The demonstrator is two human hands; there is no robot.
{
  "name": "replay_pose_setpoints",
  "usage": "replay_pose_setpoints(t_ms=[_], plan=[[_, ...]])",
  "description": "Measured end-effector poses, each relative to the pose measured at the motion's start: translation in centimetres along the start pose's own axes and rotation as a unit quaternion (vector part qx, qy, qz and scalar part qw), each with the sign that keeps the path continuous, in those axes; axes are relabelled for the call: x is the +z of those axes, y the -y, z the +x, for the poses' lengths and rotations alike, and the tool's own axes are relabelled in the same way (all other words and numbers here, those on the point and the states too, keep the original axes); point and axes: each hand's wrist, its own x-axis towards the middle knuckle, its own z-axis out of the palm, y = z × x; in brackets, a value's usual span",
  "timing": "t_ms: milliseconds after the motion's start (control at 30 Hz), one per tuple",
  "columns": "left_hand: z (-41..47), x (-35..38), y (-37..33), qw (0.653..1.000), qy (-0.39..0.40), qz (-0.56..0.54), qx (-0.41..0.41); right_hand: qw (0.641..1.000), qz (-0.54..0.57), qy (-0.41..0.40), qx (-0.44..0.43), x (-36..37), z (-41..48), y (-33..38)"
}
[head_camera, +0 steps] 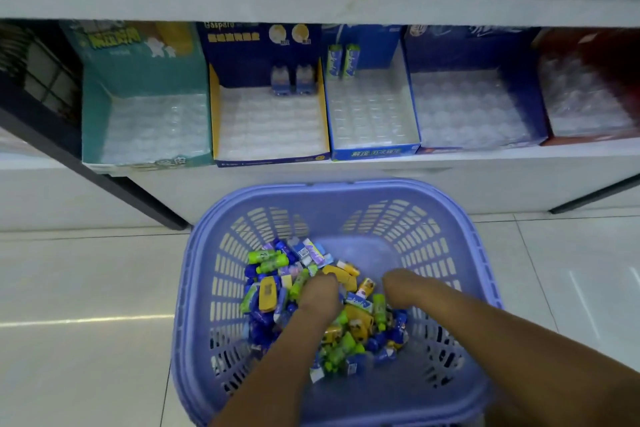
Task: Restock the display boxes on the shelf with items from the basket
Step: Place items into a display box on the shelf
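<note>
Two-handed, worked low inside the basket (194, 253). Had the left hand (320, 293) on the heap of small packs (360, 329), knuckles up and fingers bent down among them; had the right hand (403, 288) just beside it, apart from the left, at the heap's right edge, fingers bent under too. Could not tell whether either hand pinched a pack or only felt through them, with the fingertips hidden.

Judged the step as picking from a mixed heap: green packs (268, 256), yellow packs (268, 295) and blue packs (258, 319) all tumbled together. Seemed best to choose one kind at a time, gather a few in one hand, turn them the same way, and only then go up to the shelf (485, 163).

Found the basket on the tiled floor (86, 288), just before the shelf. Counted five display boxes (270, 160) side by side up there: teal box (93, 121), yellow-edged box (214, 107), white and blue box (375, 151), dark blue box (414, 97), red box (588, 140). Saw clear dimpled trays (270, 121) in them, almost unfilled: only two pale blue pieces (294, 80) upright at the back of the yellow-edged box and two green tubes (341, 61) upright at the back of the white and blue box. Took these as the guide for matching, each piece upright in its own hollow, back row first, so as not to knock the front ones. Could not tell which box wanted the yellow packs.
</note>
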Motion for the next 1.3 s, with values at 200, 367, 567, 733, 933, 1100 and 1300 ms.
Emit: replay_pose_setpoints(t_ms=[200, 367, 567, 733, 933, 1100, 1300], plan=[[0.8, 1.1, -1.2, 0.994, 0.034, 0.109, -0.001, 0.998, 0.057, -0.028, 0.029, 2.0, 2.7, -0.4], [0.5, 0.4, -0.5, 0.993, 0.058, -0.089, -0.045, 0.99, 0.111, -0.085, 0.019, 2.8, 3.7, -1.2], [0.2, -2.3, 0.1, 0.93, 0.067, -0.34, -0.123, 0.993, 0.101, -0.053, -0.02, 2.9, 2.8, -0.8], [-1.4, -7.3, 0.9, 0.814, 0.034, -0.566, -0.13, 0.965, 0.252, -0.054, -0.056, -0.8, -1.3, -1.7], [-6.3, -13.7, 2.0, 0.771, 0.018, -0.637, 0.018, 0.802, 0.505, -0.001, -0.32, -7.0, -9.9, -1.6], [-10.0, -18.0, 1.9, 0.713, -0.05, -0.692, 0.102, 0.709, 0.512, -0.154, -0.46, -12.0, -16.5, 1.4], [-12.1, -20.5, 1.9, 0.659, -0.084, -0.724, 0.184, 0.667, 0.495, -0.393, -0.393, -17.9, -17.6, 3.6]])
